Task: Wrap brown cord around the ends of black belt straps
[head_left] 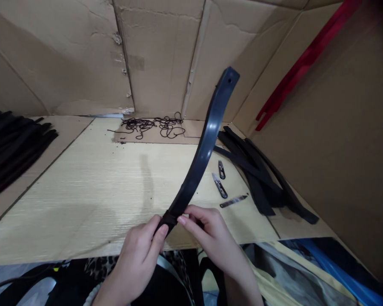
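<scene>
A long, curved black strip (pixel 199 159) with a small hole near its far tip rises at a slant over the table. Dark fabric-like material (pixel 170 219) is bunched around its near end. My left hand (pixel 138 250) is closed round that end, thumb on top. With thumb and forefinger, my right hand (pixel 210 231) pinches the right edge of the bunched dark material, its other fingers curled. Beyond my right hand lie two small thread snips (pixel 220 186) and a thin metal blade (pixel 234 201), both hands apart from them.
Black strips (pixel 258 174) lie in a loose pile on the right, and a stack of dark strips (pixel 15 144) is at the left. Tangled dark cord (pixel 147 126) rests at the back. Cardboard walls (pixel 159 55) enclose the table (pixel 92 182); red strips (pixel 293 72) hang at right.
</scene>
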Action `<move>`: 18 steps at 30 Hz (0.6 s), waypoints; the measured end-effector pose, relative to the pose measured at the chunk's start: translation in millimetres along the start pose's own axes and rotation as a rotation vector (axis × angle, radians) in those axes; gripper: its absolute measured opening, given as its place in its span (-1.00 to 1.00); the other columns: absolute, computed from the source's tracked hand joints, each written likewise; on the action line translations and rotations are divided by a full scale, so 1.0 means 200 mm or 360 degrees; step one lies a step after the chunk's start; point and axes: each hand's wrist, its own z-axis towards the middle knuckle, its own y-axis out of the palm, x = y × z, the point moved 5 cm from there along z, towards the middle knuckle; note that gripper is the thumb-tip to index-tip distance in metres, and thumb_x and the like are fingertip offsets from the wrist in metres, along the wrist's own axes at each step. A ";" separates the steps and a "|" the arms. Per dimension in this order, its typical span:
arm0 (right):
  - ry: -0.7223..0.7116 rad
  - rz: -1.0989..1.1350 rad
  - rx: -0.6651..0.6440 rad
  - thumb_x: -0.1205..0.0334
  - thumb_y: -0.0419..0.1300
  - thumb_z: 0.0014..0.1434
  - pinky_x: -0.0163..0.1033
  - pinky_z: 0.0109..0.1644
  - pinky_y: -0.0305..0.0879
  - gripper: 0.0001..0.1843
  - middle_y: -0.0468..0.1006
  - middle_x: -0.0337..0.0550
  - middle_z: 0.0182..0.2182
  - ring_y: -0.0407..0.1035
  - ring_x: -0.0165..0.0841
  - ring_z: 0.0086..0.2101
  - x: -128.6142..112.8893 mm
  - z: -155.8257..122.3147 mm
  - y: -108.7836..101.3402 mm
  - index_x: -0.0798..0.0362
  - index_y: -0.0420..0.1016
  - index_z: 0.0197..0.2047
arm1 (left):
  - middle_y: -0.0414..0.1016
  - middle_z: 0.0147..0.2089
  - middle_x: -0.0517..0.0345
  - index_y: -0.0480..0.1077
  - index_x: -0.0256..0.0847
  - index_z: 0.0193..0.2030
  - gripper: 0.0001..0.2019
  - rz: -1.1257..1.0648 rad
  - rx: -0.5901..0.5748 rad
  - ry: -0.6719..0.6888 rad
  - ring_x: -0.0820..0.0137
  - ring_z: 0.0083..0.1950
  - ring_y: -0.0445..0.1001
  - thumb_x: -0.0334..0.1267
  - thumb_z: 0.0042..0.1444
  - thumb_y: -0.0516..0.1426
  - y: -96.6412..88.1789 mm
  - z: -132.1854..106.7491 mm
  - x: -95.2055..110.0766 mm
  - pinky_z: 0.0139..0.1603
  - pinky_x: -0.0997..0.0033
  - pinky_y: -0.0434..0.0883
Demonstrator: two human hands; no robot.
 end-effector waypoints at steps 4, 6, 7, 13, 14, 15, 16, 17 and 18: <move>-0.0065 0.0202 -0.0078 0.04 0.18 0.23 -0.32 -0.46 -0.01 -0.63 0.18 -0.33 -0.62 0.07 -0.48 -0.55 -0.02 0.00 0.00 0.12 0.44 -0.50 | 0.27 -0.56 0.26 0.32 -0.19 -0.36 -0.57 -0.0403 -0.0265 -0.0165 0.50 -0.58 0.22 0.12 0.29 -0.07 0.02 -0.02 -0.01 -0.53 0.50 0.18; -0.0137 0.0325 -0.0124 0.03 0.23 0.19 -0.33 -0.49 -0.03 -0.63 0.16 -0.34 -0.64 0.02 -0.49 -0.57 -0.02 0.00 0.01 0.12 0.46 -0.53 | 0.25 -0.59 0.28 0.36 -0.21 -0.30 -0.52 -0.0633 -0.0441 -0.0294 0.53 -0.63 0.17 0.20 0.23 -0.04 0.05 -0.03 -0.02 -0.60 0.53 0.13; -0.0165 0.0391 -0.0140 0.01 0.26 0.16 -0.33 -0.50 -0.05 -0.62 0.14 -0.35 -0.65 0.00 -0.50 -0.57 -0.02 0.00 0.01 0.12 0.47 -0.54 | 0.24 -0.62 0.30 0.37 -0.22 -0.29 -0.50 -0.0739 -0.0511 -0.0345 0.55 -0.66 0.15 0.23 0.21 -0.03 0.06 -0.04 -0.03 -0.63 0.55 0.11; 0.0009 0.0782 -0.0213 -0.16 0.33 0.02 -0.35 -0.51 -0.01 -0.47 0.18 -0.35 -0.62 0.03 -0.49 -0.57 0.04 0.02 0.08 0.06 0.61 -0.07 | 0.14 -0.72 0.39 0.33 -0.22 -0.34 -0.51 -0.1233 -0.0671 -0.0493 0.62 -0.76 0.01 0.25 0.15 0.04 0.13 -0.07 -0.07 -0.72 0.62 -0.01; 0.0059 0.0891 -0.0259 -0.16 0.33 0.01 -0.36 -0.53 -0.01 -0.44 0.22 -0.34 -0.62 0.04 -0.51 -0.59 0.06 0.02 0.11 0.06 0.60 -0.04 | 0.14 -0.73 0.39 0.33 -0.22 -0.35 -0.52 -0.1272 -0.0666 -0.0497 0.63 -0.76 0.01 0.23 0.16 0.04 0.13 -0.07 -0.08 -0.72 0.63 -0.01; 0.0096 0.1017 -0.0308 -0.17 0.34 0.00 -0.37 -0.55 -0.01 -0.43 0.27 -0.33 -0.62 0.07 -0.52 -0.61 0.07 0.01 0.13 0.07 0.60 -0.05 | 0.14 -0.73 0.39 0.33 -0.23 -0.36 -0.53 -0.1295 -0.0660 -0.0496 0.63 -0.76 0.02 0.21 0.17 0.04 0.14 -0.06 -0.07 -0.72 0.63 0.00; 0.0122 0.1142 -0.0350 -0.17 0.35 -0.02 -0.39 -0.58 0.00 -0.43 0.32 -0.31 -0.60 0.12 -0.53 -0.64 0.08 0.01 0.16 0.08 0.59 -0.07 | 0.14 -0.74 0.39 0.33 -0.23 -0.37 -0.54 -0.1306 -0.0651 -0.0489 0.63 -0.76 0.02 0.20 0.18 0.05 0.14 -0.06 -0.07 -0.72 0.64 0.01; 0.0130 0.1250 -0.0382 -0.18 0.36 -0.04 -0.40 -0.59 0.01 -0.43 0.37 -0.29 -0.59 0.18 -0.52 -0.65 0.09 0.01 0.18 0.08 0.58 -0.09 | 0.15 -0.73 0.39 0.33 -0.23 -0.37 -0.54 -0.1311 -0.0643 -0.0483 0.63 -0.76 0.03 0.20 0.17 0.05 0.14 -0.06 -0.06 -0.72 0.65 0.01; 0.0129 0.1325 -0.0404 -0.18 0.36 -0.04 -0.40 -0.61 0.02 -0.43 0.41 -0.26 -0.57 0.24 -0.49 -0.66 0.10 0.01 0.19 0.08 0.57 -0.10 | 0.16 -0.73 0.39 0.33 -0.23 -0.37 -0.54 -0.1314 -0.0636 -0.0484 0.64 -0.76 0.04 0.20 0.17 0.06 0.14 -0.06 -0.06 -0.72 0.65 0.02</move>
